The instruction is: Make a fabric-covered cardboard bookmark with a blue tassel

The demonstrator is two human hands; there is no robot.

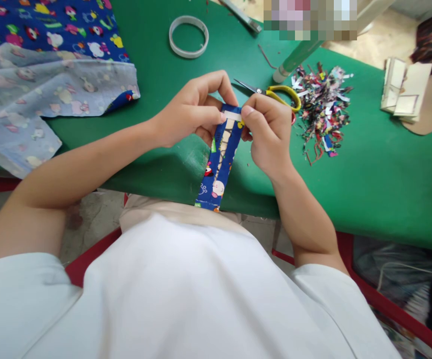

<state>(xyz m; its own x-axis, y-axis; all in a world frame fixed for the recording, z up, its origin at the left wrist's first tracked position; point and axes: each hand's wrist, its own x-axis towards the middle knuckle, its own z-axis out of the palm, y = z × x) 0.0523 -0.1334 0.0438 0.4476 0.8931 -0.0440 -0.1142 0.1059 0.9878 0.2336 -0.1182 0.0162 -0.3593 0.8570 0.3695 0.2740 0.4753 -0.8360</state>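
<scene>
Between my two hands is a narrow strip of blue cartoon-print fabric (209,179), its long edges folded inward over a pale patterned core. A short white band (232,116) lies across its top end. My left hand (201,107) pinches the top left corner, thumb on the white band's end. At the top right corner, my right hand (270,127) grips the strip between thumb and curled fingers. The lower end of the strip hangs toward my lap. Just beyond my right hand lie scissors with yellow handles (283,89), partly covered by that hand.
A large piece of the same print fabric (51,80) covers the table's left side. A roll of tape (189,37) and a metal tool (241,17) lie farther back. Fabric scraps (324,109) are heaped right of the scissors. Cream card pieces (406,92) sit on the green table (372,184).
</scene>
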